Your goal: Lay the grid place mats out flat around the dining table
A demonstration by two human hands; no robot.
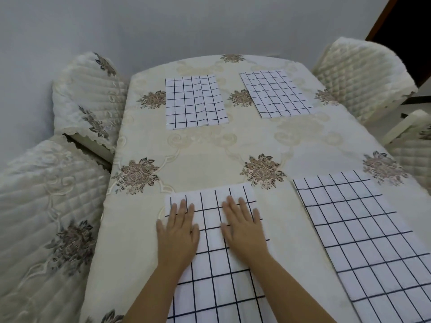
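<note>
Several white place mats with dark grid lines lie on the dining table [210,150], which wears a cream flowered cloth. The near-left mat [217,283] is under both my hands. My left hand [178,231] presses flat on its left edge, fingers straight, thumb off the mat on the cloth. My right hand [243,226] presses flat on its upper middle. A near-right mat [363,238] lies flat beside it. A far-left mat [194,101] shows fold creases. A far-right mat [275,93] lies at a slight angle.
Quilted cream chairs stand around the table: two on the left [88,99] [42,224], two on the right [363,75] [415,145]. A pale wall [163,26] runs behind. A dark doorway [405,22] is at the upper right.
</note>
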